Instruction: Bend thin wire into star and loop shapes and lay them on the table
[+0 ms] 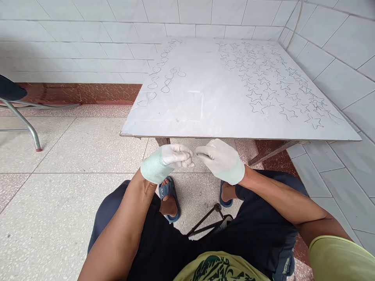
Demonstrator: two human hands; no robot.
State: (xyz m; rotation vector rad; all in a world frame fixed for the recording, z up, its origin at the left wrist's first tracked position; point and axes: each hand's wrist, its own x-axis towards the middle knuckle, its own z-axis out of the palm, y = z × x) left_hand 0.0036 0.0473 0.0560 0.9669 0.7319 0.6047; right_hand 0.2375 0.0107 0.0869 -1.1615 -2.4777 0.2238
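My left hand [177, 155], in a white glove with a pale green cuff, is closed in a pinch in front of the table's near edge. A thin, dark, curved wire [194, 170] hangs just below its fingertips. Facing it from the right, my right hand [217, 157] wears a matching glove, and its thumb and fingers are pressed together, almost touching the left fingertips. What sits in the right pinch is too small to make out. On the white tabletop [175, 125] lie many star-shaped wire outlines [258, 107] to the right and looped wire outlines [165, 86] to the left.
Tiled walls [117, 31] border the table at the back and right. A metal-legged chair [32, 132] stands at the far left. Between my slippered feet [170, 199] are a dark folding frame [211, 222] and small dark scraps on the speckled floor [73, 203].
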